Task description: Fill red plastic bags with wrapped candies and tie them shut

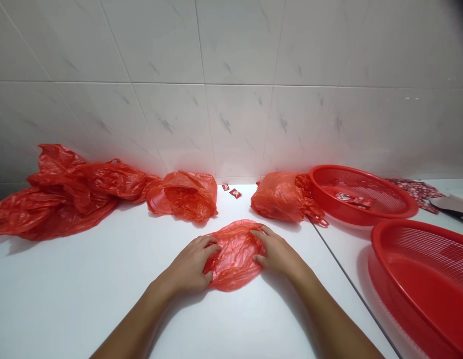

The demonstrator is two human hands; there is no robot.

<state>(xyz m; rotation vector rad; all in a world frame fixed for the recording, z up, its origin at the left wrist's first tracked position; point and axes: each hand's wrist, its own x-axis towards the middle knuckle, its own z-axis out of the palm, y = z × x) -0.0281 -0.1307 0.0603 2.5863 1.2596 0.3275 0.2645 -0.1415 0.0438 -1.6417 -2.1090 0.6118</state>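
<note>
The white worktop (67, 299) stretches before me, with a red mesh basket (388, 225) off to my right. A crumpled red plastic bag (234, 264), with no clear long axis, lies directly ahead, between my hands. My left grip (192, 267) and right grip (276, 253) are both spread, pressing it from either side, with open worktop around them.

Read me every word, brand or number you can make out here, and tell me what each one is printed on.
Nothing here can be read clearly.
The two small red wrappers by the wall: white marks, too small to read.
The red packets in the red plastic basket: print too small to read.
The red-and-white printed pile at far right: too blurred to read.
The crumpled red plastic bag in the middle: no visible print.
</note>
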